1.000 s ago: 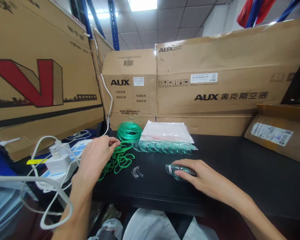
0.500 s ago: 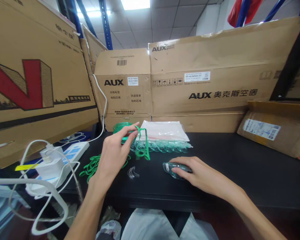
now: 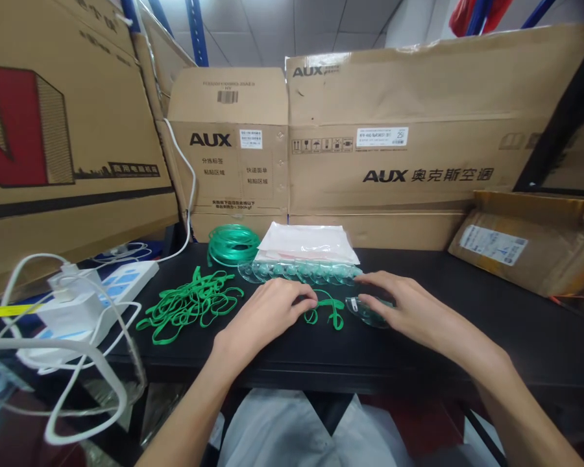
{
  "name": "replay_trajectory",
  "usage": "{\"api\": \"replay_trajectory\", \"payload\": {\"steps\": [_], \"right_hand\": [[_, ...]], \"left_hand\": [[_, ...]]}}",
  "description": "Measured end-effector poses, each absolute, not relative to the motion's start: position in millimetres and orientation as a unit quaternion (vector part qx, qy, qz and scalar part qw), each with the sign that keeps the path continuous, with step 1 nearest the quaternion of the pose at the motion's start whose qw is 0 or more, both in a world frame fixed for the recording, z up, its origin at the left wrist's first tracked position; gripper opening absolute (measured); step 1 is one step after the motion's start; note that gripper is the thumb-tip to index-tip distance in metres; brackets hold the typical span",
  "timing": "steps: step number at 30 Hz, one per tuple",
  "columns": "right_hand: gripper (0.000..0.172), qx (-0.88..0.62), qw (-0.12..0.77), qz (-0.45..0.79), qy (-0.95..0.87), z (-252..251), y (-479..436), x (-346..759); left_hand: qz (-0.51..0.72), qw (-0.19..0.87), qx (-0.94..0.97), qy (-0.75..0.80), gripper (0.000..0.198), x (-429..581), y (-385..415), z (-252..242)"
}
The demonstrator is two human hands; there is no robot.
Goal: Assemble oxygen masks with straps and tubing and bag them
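My left hand [image 3: 275,308] is over the front middle of the black table, its thumb and fingertips pinched at a green elastic strap [image 3: 338,319] that lies looped to its right. My right hand [image 3: 403,301] hovers with thumb and fingers apart beside a clear green plastic mask [image 3: 374,319], which rests on the table under the thumb; whether the thumb touches it I cannot tell. A tangled pile of green elastic straps [image 3: 189,305] spreads left of my left hand. Behind both hands runs a row of nested clear green masks [image 3: 296,272].
A coil of green tubing [image 3: 233,245] and a stack of white packets [image 3: 306,241] stand at the back. On the left are a power strip [image 3: 136,279] and looping white cables. Cardboard boxes [image 3: 418,149] wall the rear; a taped parcel [image 3: 520,240] sits right.
My left hand has come down and right with the strap, from the coil to beside the mask. My right hand has let go of the mask. The view has shifted slightly.
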State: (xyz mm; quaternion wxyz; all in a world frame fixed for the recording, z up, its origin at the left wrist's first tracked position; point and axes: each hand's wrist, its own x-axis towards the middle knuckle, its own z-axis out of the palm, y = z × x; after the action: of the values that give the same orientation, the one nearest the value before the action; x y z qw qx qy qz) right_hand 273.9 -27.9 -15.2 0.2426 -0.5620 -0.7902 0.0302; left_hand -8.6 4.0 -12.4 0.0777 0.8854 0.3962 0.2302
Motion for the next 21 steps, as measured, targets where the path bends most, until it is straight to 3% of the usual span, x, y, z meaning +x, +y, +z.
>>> {"api": "replay_trajectory", "payload": {"steps": [2,6,15,21], "right_hand": [[0.029,-0.529,0.259,0.025,-0.808,-6.4,-35.0,262.6],[0.020,-0.475,0.230,0.035,-0.849,-3.6,-40.8,247.2],[0.037,-0.446,0.197,-0.016,-0.873,-29.0,-34.0,230.7],[0.017,-0.421,0.196,0.007,-0.886,-26.2,-23.7,234.8]], "left_hand": [[0.223,0.083,0.884,0.402,0.024,-10.6,4.8,-11.6],[0.217,0.093,0.881,0.410,0.023,-14.5,5.4,-10.3],[0.243,0.063,0.888,0.386,0.009,-18.3,0.9,-3.8],[0.239,0.090,0.915,0.313,0.022,3.8,-7.6,-11.8]]}}
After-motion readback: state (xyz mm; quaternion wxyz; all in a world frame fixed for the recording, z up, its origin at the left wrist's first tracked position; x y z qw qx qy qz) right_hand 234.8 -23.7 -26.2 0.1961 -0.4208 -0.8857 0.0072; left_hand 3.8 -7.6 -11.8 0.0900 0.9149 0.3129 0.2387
